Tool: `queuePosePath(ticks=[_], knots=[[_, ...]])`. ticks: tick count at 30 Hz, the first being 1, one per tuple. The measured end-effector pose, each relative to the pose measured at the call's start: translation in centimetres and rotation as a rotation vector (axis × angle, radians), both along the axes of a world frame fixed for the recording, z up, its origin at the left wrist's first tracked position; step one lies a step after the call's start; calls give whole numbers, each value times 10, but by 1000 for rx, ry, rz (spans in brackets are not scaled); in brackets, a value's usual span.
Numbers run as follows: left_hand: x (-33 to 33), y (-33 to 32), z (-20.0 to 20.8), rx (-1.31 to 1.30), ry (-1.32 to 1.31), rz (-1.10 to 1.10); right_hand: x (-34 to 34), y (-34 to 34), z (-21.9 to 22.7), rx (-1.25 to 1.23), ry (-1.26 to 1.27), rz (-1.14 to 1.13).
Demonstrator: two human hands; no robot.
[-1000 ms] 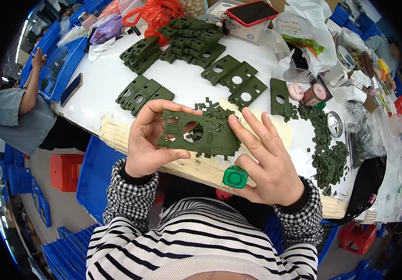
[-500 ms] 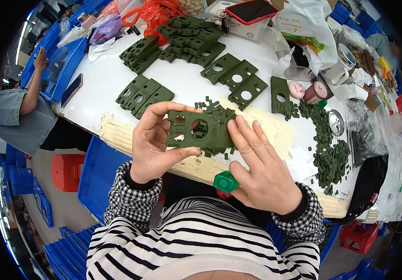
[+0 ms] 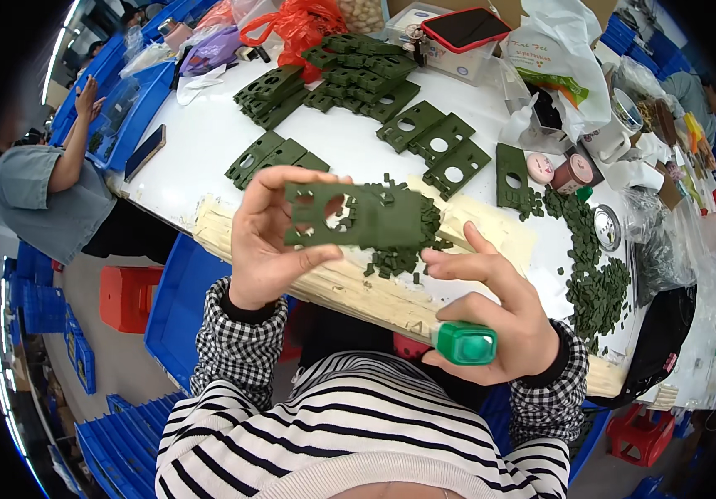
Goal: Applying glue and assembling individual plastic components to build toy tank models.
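Observation:
My left hand [image 3: 262,241] is closed around the left end of a dark green plastic plate [image 3: 391,218] with a round hole, fingers behind it and thumb along its lower edge. The plate is raised above the table and slightly blurred. My right hand [image 3: 512,312] is apart from the plate, to its lower right. A small green bottle [image 3: 469,343] is gripped in that hand's lower fingers, while the index finger reaches out. Beneath the plate, a heap of small dark green plastic pieces [image 3: 395,262] lies on the table, partly hidden.
Similar green plates [image 3: 271,158] lie in groups and stacks [image 3: 362,71] on the white table. More loose pieces [image 3: 595,291] spread at the right, beside a round metal lid [image 3: 607,227]. A phone [image 3: 466,29] rests on a clear box. Another person [image 3: 50,195] is at the left.
My right hand has come off the plate and moved right and down, with the bottle turned in it. The plate has tilted in my left hand.

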State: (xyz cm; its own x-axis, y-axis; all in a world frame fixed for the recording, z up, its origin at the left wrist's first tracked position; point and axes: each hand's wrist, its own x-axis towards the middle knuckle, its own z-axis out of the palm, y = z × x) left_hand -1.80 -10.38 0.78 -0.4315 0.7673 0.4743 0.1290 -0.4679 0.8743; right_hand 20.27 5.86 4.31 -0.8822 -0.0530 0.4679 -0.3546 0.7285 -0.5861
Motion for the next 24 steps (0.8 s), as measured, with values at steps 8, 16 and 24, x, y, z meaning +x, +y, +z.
queuePosePath(ticks=[8,16,24], knots=[[-162,-61,-58,-193,24,930,-2,2,-5,14,54,-45],[-204,-62,-92,-568,331,1004,-8,5,-7,-5,43,-113],[-208,-62,-74,-625,400,766,-7,8,-8,15,44,-118]])
